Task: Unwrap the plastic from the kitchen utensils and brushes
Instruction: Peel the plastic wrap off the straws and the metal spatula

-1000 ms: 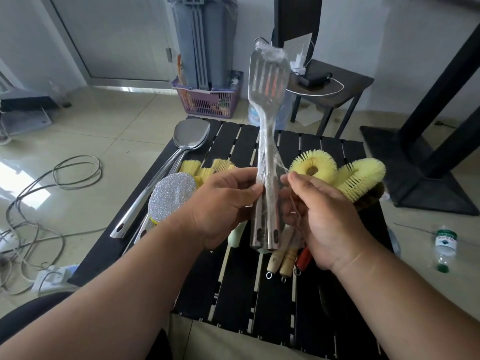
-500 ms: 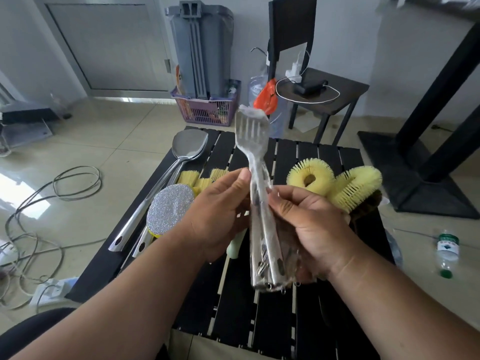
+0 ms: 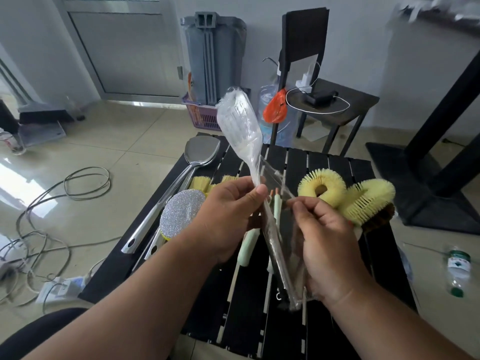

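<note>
A slotted metal spatula (image 3: 240, 126) wrapped in clear plastic is held above the black slatted table (image 3: 322, 165), its head tilted up and to the left. My left hand (image 3: 228, 216) grips its neck between thumb and fingers. My right hand (image 3: 324, 245) pinches the loose plastic wrap (image 3: 279, 178) beside the handle, which runs down past the palm. On the table lie a bare steel turner (image 3: 200, 152), a glittery silver scrubber (image 3: 181, 211), yellow round brushes (image 3: 322, 185) and pale green brush handles (image 3: 249, 245).
Behind the table stand a dark chair (image 3: 337, 100) with a charger and cables, a purple basket (image 3: 202, 115) and a grey bin (image 3: 215, 53). Cables and a power strip (image 3: 62, 289) lie on the floor left. A small bottle (image 3: 458, 271) lies on the floor right.
The spatula's head has tilted further left and the camera looks lower. My right hand has moved from gripping the handle to pinching the plastic, pulling it away from the shaft.
</note>
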